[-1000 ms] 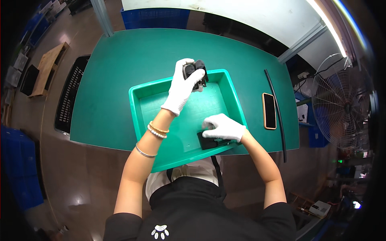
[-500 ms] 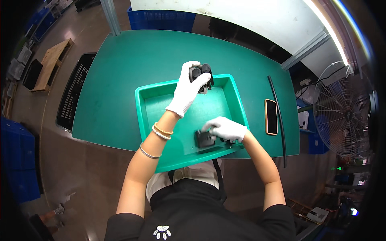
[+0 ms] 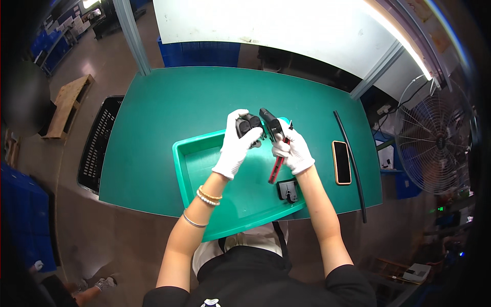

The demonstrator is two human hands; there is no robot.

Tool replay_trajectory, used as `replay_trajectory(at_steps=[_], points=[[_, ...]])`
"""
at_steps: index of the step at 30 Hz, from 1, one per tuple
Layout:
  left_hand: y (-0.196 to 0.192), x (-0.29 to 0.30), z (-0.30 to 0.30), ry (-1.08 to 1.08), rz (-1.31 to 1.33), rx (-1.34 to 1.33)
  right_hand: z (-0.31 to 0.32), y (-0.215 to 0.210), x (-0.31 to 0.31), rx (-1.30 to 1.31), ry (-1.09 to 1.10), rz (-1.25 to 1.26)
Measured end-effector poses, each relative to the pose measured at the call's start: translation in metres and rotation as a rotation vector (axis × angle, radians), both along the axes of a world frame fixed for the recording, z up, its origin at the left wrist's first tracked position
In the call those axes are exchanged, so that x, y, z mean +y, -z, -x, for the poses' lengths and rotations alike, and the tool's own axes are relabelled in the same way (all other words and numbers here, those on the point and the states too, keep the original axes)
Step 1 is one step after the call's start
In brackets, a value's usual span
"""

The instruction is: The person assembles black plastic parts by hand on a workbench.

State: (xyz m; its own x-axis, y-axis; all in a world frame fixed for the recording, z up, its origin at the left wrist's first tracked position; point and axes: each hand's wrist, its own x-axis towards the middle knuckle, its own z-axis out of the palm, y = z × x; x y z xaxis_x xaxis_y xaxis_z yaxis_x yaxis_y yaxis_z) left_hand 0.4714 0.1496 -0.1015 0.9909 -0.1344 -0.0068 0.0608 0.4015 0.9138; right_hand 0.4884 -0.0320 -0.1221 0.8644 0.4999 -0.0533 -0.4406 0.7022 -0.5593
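Item 1: our L hand (image 3: pixel 237 146), white glove, curled round blk cylindrical parts (image 3: pixel 250 124) above the tray's far edge; fingers hide much, so we can't count pcs.

Item 2: our R hand (image 3: pixel 296 149), same glove, gripping blk piece (image 3: pixel 270 118) + red strip (image 3: pixel 276 170); fingers cover the middle, so we can't tell if they're joined.

Item 3: blk block (image 3: pixel 287 191), in tray, near R corner; fine detail too small for us.

Item 4: grn tray (image 3: pixel 180 169), R side part-hidden by our arm, near end overhanging bench.

Surface: grn bench (image 3: pixel 146 138); phone (image 3: pixel 341 162) & blk rod (image 3: pixel 349 151) at R.

Room: fan (image 3: pixel 439 140) R; pallet (image 3: pixel 68 106), blk crate (image 3: pixel 101 146) L; co-worker's leg (image 3: pixel 88 295) cut off, lower L.
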Motion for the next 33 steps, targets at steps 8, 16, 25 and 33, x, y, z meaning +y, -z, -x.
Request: replay_trajectory(at_steps=[8,16,25,33], points=[[-0.008,0.015,-0.004,-0.052,-0.028,-0.049,0.006,-0.006,0.039,0.083,0.062,0.055],[-0.035,0.122,-0.029,-0.612,0.189,-0.05,0.02,-0.011,0.024,-0.01,0.281,0.218],[0.0,0.367,0.001,-1.156,-0.491,0.634,0.02,-0.01,0.053,-0.049,0.036,0.198],[-0.007,0.134,-0.033,-0.414,-0.709,-0.07,0.015,-0.019,0.043,0.01,0.095,0.172]])
